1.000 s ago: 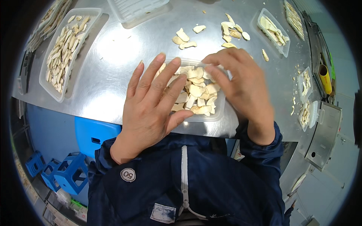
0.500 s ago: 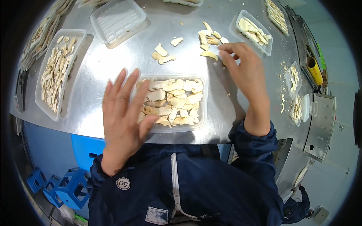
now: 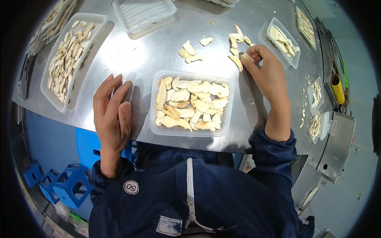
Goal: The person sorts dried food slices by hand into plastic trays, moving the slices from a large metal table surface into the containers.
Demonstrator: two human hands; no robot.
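A clear plastic tray (image 3: 154, 105) filled with pale, brown-edged dried mushroom slices (image 3: 190, 105) lies in front of me near the table edge. To its left, my left hand (image 3: 113, 115) rests over the metal table, fingers spread and holding nothing. Beyond the tray's far right corner, my right hand (image 3: 266, 73) is pinched, with a small mushroom slice (image 3: 246, 58) at thumb and fingertips, partly hidden. Several loose slices (image 3: 235, 62) lie beside those fingers. A smaller group of loose slices (image 3: 189, 48) sits just beyond the tray.
At left stands a long tray of small slices (image 3: 65, 59); an empty clear tray (image 3: 143, 15) is at the back. A part-filled tray (image 3: 283, 43) stands beyond my right hand. Small tubs (image 3: 315, 126) and crumbs lie far right. Blue stools (image 3: 71, 186) stand below the table.
My left hand has moved off the tray to the table on its left, uncovering the slices. My right hand stays by the loose slices, its fingers now closed together. The whole view has shifted slightly.
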